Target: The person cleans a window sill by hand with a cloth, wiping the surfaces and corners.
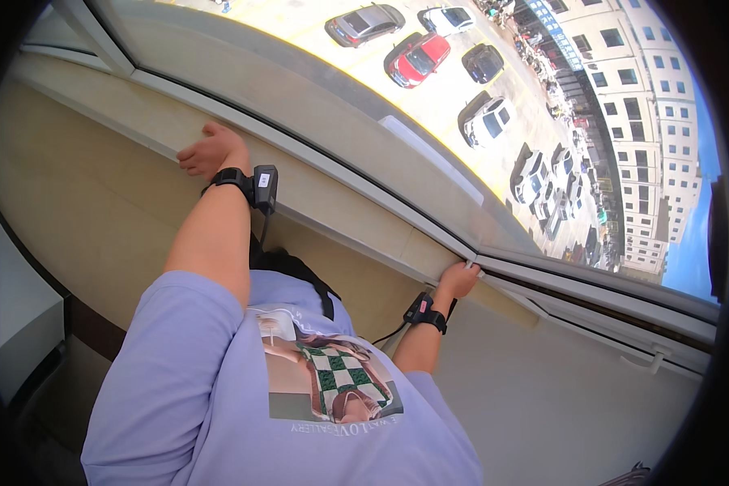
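Note:
My left hand point(214, 150) hovers over or rests on the pale window sill point(340, 209); contact cannot be told. Its fingers are loosely bent, the thumb apart, and nothing shows in it. Farther right, my right hand point(458, 280) is closed around a small white part, apparently a window handle point(471, 265), at the post of the white window frame point(364, 170). Most of that part is hidden by the fingers. Each wrist wears a black strap with a small device, the left device point(265, 187) and the right device point(419, 308), both with cables.
Another white handle point(655, 359) sits on the frame at the right. Beyond the glass, far below, several cars such as a red car point(422, 61) stand in a lot beside a pale building point(635, 115). A grey-white cabinet-like object point(21, 322) stands at the left.

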`<action>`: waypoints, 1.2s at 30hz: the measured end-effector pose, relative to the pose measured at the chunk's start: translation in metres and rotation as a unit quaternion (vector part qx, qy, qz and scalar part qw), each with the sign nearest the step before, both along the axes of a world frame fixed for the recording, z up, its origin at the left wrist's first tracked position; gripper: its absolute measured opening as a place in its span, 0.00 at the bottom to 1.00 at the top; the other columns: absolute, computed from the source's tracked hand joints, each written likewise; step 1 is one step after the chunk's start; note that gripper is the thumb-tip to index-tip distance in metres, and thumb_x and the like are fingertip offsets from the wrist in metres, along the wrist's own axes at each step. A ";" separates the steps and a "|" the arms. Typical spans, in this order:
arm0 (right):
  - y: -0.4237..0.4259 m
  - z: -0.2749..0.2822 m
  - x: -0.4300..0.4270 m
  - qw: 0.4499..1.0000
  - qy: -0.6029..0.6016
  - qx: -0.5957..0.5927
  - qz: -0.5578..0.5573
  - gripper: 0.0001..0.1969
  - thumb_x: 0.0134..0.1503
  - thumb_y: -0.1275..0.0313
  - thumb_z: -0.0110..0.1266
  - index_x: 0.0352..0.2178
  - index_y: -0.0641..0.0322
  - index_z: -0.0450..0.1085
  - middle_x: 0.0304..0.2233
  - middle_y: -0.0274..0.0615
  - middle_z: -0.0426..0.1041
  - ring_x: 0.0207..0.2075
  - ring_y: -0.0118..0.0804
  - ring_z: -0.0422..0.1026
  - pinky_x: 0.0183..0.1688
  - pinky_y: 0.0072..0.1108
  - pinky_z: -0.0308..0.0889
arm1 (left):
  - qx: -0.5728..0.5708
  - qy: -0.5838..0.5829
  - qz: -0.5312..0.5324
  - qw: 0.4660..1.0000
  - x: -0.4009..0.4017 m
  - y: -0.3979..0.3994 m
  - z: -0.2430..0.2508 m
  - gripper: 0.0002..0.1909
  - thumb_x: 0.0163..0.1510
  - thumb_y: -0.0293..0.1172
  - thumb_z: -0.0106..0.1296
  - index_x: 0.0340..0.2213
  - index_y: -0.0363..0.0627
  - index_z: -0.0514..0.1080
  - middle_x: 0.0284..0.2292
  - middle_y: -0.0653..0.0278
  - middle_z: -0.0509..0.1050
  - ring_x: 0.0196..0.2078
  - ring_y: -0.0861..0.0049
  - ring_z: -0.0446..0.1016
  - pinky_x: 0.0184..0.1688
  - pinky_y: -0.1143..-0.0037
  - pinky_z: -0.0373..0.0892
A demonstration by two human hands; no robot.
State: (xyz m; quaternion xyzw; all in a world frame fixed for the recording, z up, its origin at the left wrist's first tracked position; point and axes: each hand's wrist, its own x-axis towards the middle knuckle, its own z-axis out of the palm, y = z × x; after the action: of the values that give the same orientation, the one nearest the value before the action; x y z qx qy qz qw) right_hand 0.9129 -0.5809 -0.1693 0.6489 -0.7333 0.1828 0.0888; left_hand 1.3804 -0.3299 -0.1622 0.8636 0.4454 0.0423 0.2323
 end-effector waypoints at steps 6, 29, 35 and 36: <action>0.041 0.013 0.049 0.996 -0.060 0.047 0.054 0.10 0.49 0.68 0.50 0.32 0.62 0.68 0.30 0.55 0.74 0.32 0.58 0.72 0.34 0.41 0.66 | 0.011 -0.006 0.016 1.000 0.004 0.002 -0.006 0.31 0.48 0.44 0.43 0.45 0.28 0.56 0.40 0.50 0.63 0.43 0.62 0.64 0.31 0.66 0.72; 0.082 0.061 0.048 0.931 -0.155 0.057 0.324 0.05 0.49 0.75 0.54 0.30 0.63 0.68 0.28 0.51 0.73 0.28 0.50 0.72 0.31 0.33 0.65 | 0.011 -0.001 0.015 1.000 -0.001 0.004 0.003 0.28 0.49 0.43 0.42 0.43 0.29 0.55 0.40 0.50 0.62 0.44 0.60 0.64 0.31 0.65 0.73; 0.058 0.015 0.035 0.988 -0.083 0.045 0.121 0.08 0.51 0.67 0.52 0.30 0.60 0.66 0.29 0.54 0.73 0.31 0.57 0.72 0.33 0.40 0.65 | -0.038 -0.011 0.000 0.999 -0.001 -0.004 0.011 0.29 0.48 0.41 0.45 0.45 0.29 0.54 0.42 0.49 0.61 0.46 0.60 0.63 0.31 0.65 0.74; 0.059 0.010 0.049 0.988 -0.092 0.041 0.119 0.08 0.51 0.67 0.52 0.30 0.60 0.66 0.29 0.54 0.73 0.31 0.57 0.72 0.33 0.40 0.65 | -0.045 -0.007 -0.008 0.999 0.001 -0.004 0.006 0.30 0.48 0.41 0.45 0.46 0.28 0.53 0.42 0.48 0.61 0.46 0.59 0.62 0.32 0.64 0.73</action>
State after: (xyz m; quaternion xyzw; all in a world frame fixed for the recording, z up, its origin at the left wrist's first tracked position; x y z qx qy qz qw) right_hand 0.9617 -0.5222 -0.1589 0.7149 -0.6627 0.2212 -0.0280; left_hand 1.3811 -0.3342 -0.1559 0.8557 0.4379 0.0263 0.2747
